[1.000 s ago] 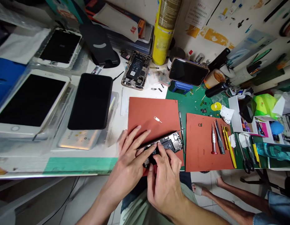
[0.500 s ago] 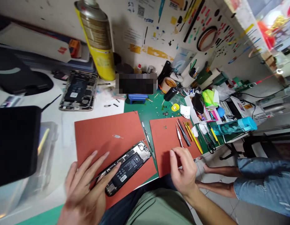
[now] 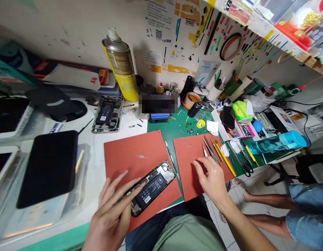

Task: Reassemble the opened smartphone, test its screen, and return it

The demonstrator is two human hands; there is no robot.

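An opened phone (image 3: 154, 188) with its black battery exposed lies aslant on the left red-brown mat (image 3: 124, 146). My left hand (image 3: 115, 205) has its fingers stretched out, the index finger resting along the phone's near-left edge. Above the right red-brown mat (image 3: 184, 167), my right hand (image 3: 210, 176) hangs with thumb and index finger apart and nothing visible between them. Just beyond it lie a silver screwdriver (image 3: 204, 149), a dark pen-like tool (image 3: 211, 150) and a yellow-handled tool (image 3: 226, 162). A SIM eject pin (image 3: 141, 156) lies on the left mat.
Between the mats lies a metal pry tool (image 3: 172, 160). Another opened phone (image 3: 108, 115) sits at the back left beside a spray can (image 3: 122, 66). A black tablet-like device (image 3: 48, 167) rests at the left. Scissors (image 3: 246, 169) and a blue bottle (image 3: 278, 142) are at the right.
The view has shifted, so everything sits further right and more shows at the left. My right thumb and index finger have parted. My left hand stays on the phone.
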